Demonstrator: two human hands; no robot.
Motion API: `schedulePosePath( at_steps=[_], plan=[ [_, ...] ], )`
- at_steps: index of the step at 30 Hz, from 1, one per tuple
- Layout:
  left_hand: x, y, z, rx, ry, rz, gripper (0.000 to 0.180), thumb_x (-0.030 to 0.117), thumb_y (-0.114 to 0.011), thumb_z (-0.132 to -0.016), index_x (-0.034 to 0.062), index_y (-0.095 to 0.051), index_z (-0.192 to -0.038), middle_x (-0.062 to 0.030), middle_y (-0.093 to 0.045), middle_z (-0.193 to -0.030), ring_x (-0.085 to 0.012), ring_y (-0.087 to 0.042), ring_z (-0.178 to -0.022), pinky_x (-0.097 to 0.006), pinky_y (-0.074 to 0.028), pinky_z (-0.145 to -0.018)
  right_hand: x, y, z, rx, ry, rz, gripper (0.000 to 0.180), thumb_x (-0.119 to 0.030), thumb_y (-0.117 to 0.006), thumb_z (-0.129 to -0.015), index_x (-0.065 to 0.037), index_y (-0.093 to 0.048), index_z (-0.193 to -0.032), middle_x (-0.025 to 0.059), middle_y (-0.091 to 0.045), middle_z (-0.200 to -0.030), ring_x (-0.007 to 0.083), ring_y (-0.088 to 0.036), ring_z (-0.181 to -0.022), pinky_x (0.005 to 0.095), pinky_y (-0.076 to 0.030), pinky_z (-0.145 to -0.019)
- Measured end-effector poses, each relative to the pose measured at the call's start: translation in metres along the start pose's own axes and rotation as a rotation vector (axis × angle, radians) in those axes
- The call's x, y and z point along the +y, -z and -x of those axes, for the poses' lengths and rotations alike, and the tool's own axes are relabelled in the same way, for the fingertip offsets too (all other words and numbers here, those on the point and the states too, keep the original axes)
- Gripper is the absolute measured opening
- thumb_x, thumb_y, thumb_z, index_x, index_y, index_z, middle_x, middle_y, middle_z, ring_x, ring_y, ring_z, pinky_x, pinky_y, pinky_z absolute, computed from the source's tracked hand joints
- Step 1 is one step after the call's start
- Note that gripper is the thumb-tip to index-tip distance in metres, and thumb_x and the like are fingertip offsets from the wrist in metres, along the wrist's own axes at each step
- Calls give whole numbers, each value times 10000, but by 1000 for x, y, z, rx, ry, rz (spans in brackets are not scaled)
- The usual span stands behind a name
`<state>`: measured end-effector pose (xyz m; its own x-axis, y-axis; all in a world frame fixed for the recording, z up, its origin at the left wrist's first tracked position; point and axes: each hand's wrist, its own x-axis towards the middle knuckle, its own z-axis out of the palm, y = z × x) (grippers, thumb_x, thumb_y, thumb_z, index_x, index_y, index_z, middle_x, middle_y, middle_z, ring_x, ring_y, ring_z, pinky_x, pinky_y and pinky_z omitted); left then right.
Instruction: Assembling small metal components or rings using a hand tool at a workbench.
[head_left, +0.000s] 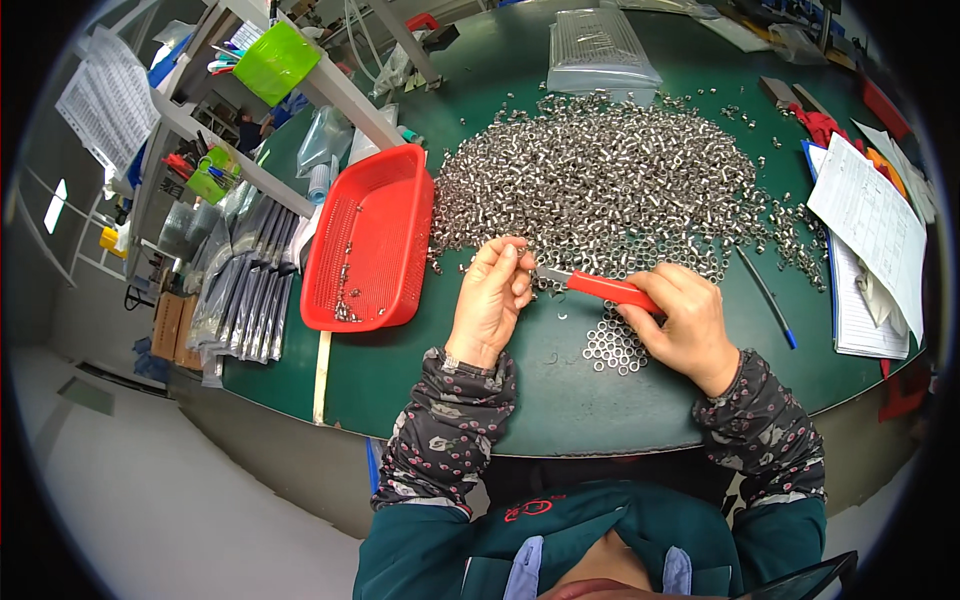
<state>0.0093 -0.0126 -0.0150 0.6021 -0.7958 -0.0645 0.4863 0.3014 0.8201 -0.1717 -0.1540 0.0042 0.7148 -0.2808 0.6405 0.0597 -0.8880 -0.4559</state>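
Two bare hands work over a green table (585, 420), close to a wide heap of small metal rings (600, 160). The right hand (690, 318) is closed around a red-handled tool (612, 290), thumb along its near side, with the narrow metal end pointing left toward the other hand's fingertips. The left hand (488, 300) has its fingers curled, thumb and forefinger close together at the tips; whether they pinch a metal piece is too small to tell.

Just in front of the right hand, a loose cluster of rings (615, 345) lies flat on the table, ends up, separate from the mass of the heap. Left of the heap stands a red plastic basket (375, 215), with a few metal pieces scattered along its left side and near end. To the right lie a blue-ended pen (768, 298) and some papers (872, 210). Beyond the heap is a stack of clear plastic trays (600, 45). Bagged dark items (245, 300) lean in a row left of the basket.
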Motion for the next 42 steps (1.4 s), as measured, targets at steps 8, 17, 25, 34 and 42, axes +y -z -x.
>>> schedulePosePath(
  at_steps=[8, 17, 25, 34, 42],
  plan=[
    [-1, 0, 0, 12, 9, 5, 78, 164, -517, -885, 95, -516, -921, -17, -537, -768, -61, -437, -558, -188, -355, -469, -1, -1, 0, -11, -106, -58, 175, -157, -668, -681, -38, -610, -795, 81, -554, -642, 250, -554, -576, 348, -434, -518],
    [-3, -1, 1, -54, 55, 5, 85, 172, -497, -896, 91, -518, -907, -11, -513, -739, -74, -424, -572, -193, -338, -473, 1, -3, 1, -39, -192, -165, 180, -186, -649, -705, -29, -620, -787, 104, -584, -662, 263, -575, -578, 349, -440, -513],
    [-4, -2, 1, -64, 56, -13, 67, 158, -519, -883, 97, -515, -908, -13, -514, -739, -74, -435, -577, -191, -348, -470, 1, -3, 1, -114, -318, -246, 198, -220, -635, -732, -27, -632, -774, 116, -589, -644, 263, -579, -555, 343, -434, -499],
    [-6, -1, 1, -77, 52, 19, 68, 138, -549, -865, 84, -511, -880, -24, -556, -754, -70, -467, -569, -197, -371, -474, 2, -6, 3, -4, -146, -144, 195, -196, -645, -736, -14, -612, -799, 115, -587, -667, 266, -572, -555, 338, -428, -495],
    [-3, -1, 1, -40, 33, -4, 67, 114, -497, -887, 76, -524, -935, -42, -525, -796, -84, -459, -609, -198, -376, -492, 5, -3, 0, 77, -337, -258, 176, -185, -651, -745, -25, -602, -798, 107, -559, -625, 235, -549, -516, 315, -407, -472]
  ],
)
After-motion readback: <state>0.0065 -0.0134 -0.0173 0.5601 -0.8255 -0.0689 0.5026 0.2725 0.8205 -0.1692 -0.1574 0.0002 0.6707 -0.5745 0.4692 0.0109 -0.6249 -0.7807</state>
